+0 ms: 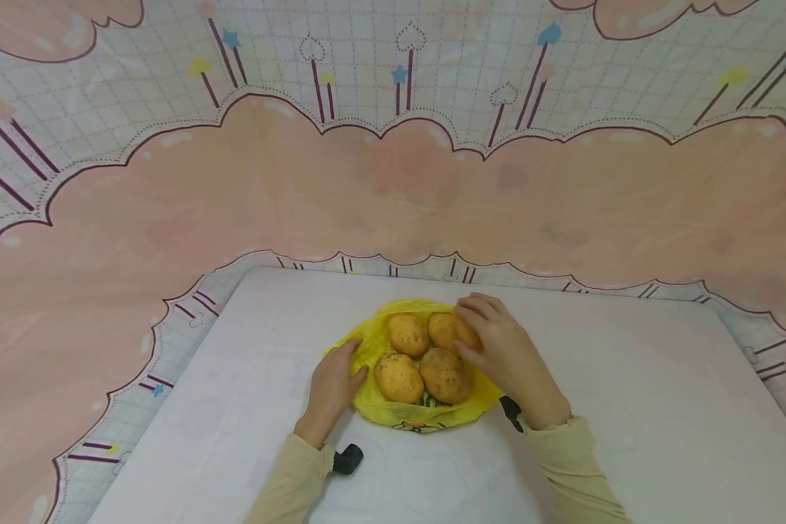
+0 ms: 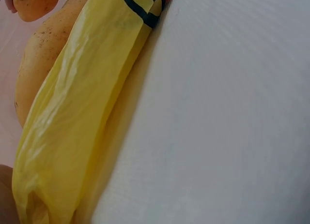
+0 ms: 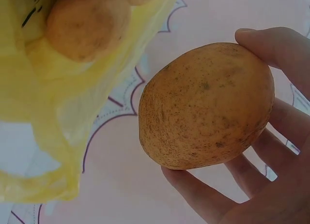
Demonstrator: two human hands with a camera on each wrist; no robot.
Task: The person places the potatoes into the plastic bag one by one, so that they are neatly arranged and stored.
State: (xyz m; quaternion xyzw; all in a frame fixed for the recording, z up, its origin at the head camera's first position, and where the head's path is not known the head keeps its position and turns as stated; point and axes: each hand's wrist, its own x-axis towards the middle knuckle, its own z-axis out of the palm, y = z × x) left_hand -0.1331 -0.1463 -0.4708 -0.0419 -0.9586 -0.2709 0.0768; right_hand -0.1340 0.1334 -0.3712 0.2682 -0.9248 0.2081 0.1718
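A yellow plastic bag [image 1: 426,418] lies on the table with its mouth spread wide and several potatoes [image 1: 398,378] inside. At the bag's left rim, my left hand [image 1: 330,382] holds the plastic; the left wrist view shows only a bit of that hand beside the bag's yellow side [image 2: 72,117]. My right hand [image 1: 507,353] grips one potato [image 3: 208,108] between thumb and fingers, over the bag's right side in the head view. In the right wrist view this potato is apart from the bag [image 3: 63,93] and another potato [image 3: 87,28] within it.
The white table [image 1: 236,407] extends around the bag on all sides. Behind it hangs a peach and white patterned cloth [image 1: 393,189]. Black wrist mounts [image 1: 348,460] show at both cuffs.
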